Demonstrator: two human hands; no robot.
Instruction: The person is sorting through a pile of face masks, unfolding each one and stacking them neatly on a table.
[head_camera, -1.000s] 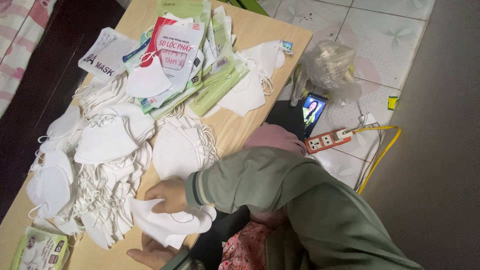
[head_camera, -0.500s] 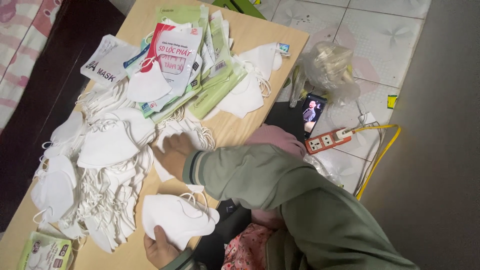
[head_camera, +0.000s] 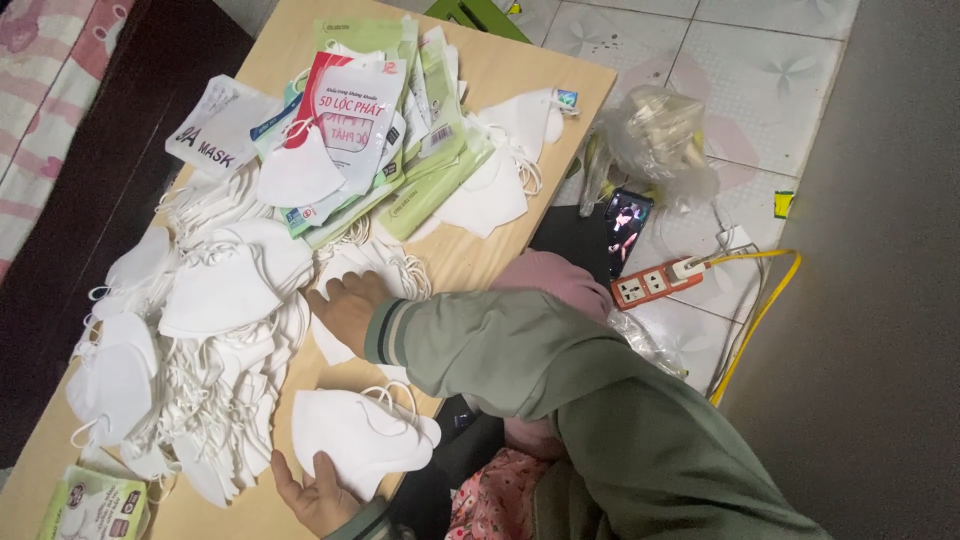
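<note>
My left hand (head_camera: 312, 493) grips the near edge of a folded white face mask (head_camera: 360, 437), thumb on top. The mask lies flat on the wooden table (head_camera: 510, 75) close to its near edge. My right hand (head_camera: 345, 305), in a green sleeve, reaches across with fingers spread. It rests on loose white masks (head_camera: 355, 262) at the edge of a big heap of white masks (head_camera: 215, 290). Nothing is closed in its fingers.
Packets of masks in green, red and white wrappers (head_camera: 375, 130) are stacked at the table's far end, and one green packet (head_camera: 90, 505) lies at the near corner. On the tiled floor are a phone with a lit screen (head_camera: 627, 222), a power strip (head_camera: 655, 283) with a yellow cable, and a plastic bag (head_camera: 665, 140).
My right hand has let go of the single mask and moved away to the heap. My left hand stays on that mask, which now lies flat.
</note>
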